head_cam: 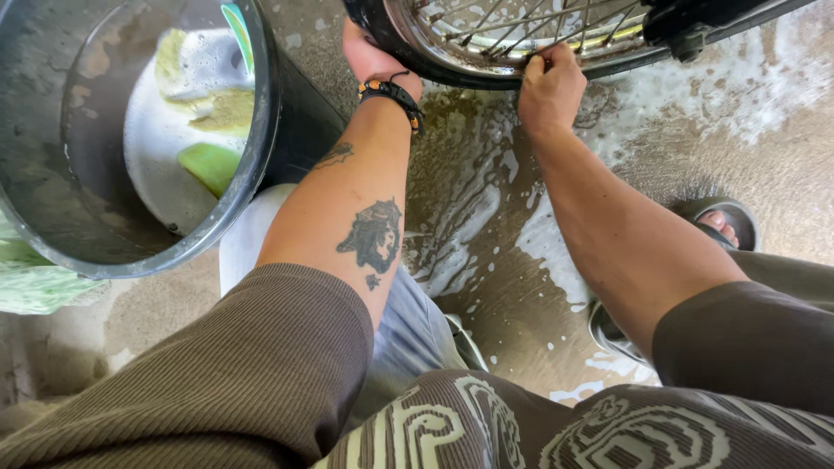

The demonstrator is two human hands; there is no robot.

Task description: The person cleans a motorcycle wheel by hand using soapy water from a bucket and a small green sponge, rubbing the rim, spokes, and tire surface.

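From the head view, you are reaching both arms forward and down to a spoked wheel [521, 39] standing at the top of the picture. Your left hand [369, 56] is lying against the dark tyre at the wheel's near left edge; the fingers are hidden behind the tyre, so I cannot tell whether it is gripping or only pressing. A beaded bracelet [393, 91] is sitting on that wrist, just below the hand. Your right hand [549, 87] is curled into a narrow, closed grip at the metal rim, with the fingertips [543, 59] tucked up among the spokes; whether it is holding a cloth or a spoke is too small to make out. The two hands are working near each other on the same lower arc of the wheel, the right one slightly further along the rim.

To the left of your left forearm a grey bucket [261, 122] is standing on the floor, close beside the arm. Inside it, soapy foam is floating with a yellow-green sponge [208, 165] and another pale sponge above it.

Below and between your hands, the wet concrete floor [486, 226] is streaked with white suds. To the right of your right forearm, a foot in a grey sandal [730, 221] is resting on the floor. Nearest the camera, your brown ribbed sleeves are filling the bottom of the view.
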